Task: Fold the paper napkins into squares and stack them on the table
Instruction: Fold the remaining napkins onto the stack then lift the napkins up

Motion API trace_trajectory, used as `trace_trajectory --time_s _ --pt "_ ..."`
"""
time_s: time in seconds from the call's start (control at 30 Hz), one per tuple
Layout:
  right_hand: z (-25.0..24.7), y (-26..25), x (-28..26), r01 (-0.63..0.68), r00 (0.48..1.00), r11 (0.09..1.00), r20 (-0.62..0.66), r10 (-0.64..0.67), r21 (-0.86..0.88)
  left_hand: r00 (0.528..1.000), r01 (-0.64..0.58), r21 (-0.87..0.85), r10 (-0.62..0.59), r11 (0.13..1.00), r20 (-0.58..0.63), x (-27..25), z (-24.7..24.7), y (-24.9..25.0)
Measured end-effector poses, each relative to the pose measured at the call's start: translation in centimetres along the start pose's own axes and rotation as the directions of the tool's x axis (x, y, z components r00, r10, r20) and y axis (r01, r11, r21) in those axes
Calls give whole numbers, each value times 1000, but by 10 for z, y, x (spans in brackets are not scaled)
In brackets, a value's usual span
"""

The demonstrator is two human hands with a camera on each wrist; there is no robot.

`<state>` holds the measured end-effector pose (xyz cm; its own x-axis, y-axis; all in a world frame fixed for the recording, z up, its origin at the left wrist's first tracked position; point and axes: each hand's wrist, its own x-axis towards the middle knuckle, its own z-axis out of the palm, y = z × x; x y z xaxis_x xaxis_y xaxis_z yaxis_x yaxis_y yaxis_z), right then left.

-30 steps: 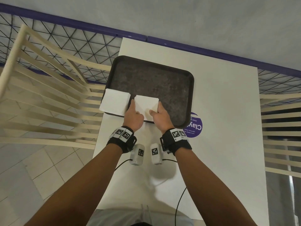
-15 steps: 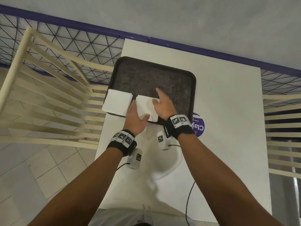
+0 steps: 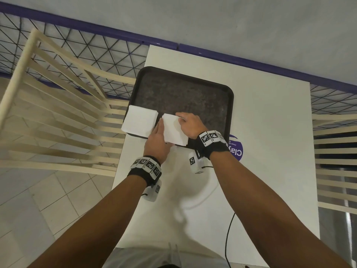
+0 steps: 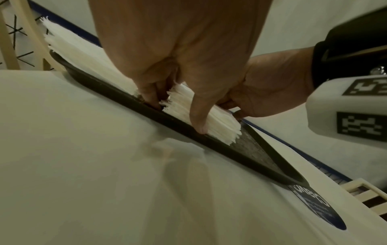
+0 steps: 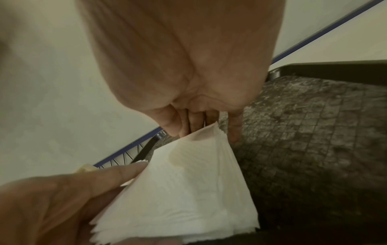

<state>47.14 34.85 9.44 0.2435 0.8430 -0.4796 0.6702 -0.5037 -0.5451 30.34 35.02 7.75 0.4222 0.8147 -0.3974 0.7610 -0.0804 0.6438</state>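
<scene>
Left hand [image 3: 157,139] presses flat against the right napkin stack [image 3: 173,130]; right hand [image 3: 190,125] curls over its far corner. Tray [image 3: 183,93] on white table [image 3: 270,132], tiled floor [image 3: 48,200].

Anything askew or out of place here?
The left napkin stack hangs over the tray rim at the near-left corner and past the table edge. The right napkin stack has ragged, fanned edges.
</scene>
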Motion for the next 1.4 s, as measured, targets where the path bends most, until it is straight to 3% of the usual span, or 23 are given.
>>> trace_trajectory --time_s 0.33,0.47,0.63,1.4 --pt "-3 8 -3 -31 999 997 -21 32 77 998 40 -64 -36 997 52 -2 -7 5" --pt "-4 8 -3 -21 999 996 -40 25 89 999 1 -92 3 996 46 -3 -12 4" --pt "-5 7 -4 -24 999 996 -44 28 82 1000 0 -45 0 999 -1 -4 -12 8" --pt "-6 15 -12 -121 987 980 -91 136 157 1000 29 35 -29 999 8 0 -1 -1"
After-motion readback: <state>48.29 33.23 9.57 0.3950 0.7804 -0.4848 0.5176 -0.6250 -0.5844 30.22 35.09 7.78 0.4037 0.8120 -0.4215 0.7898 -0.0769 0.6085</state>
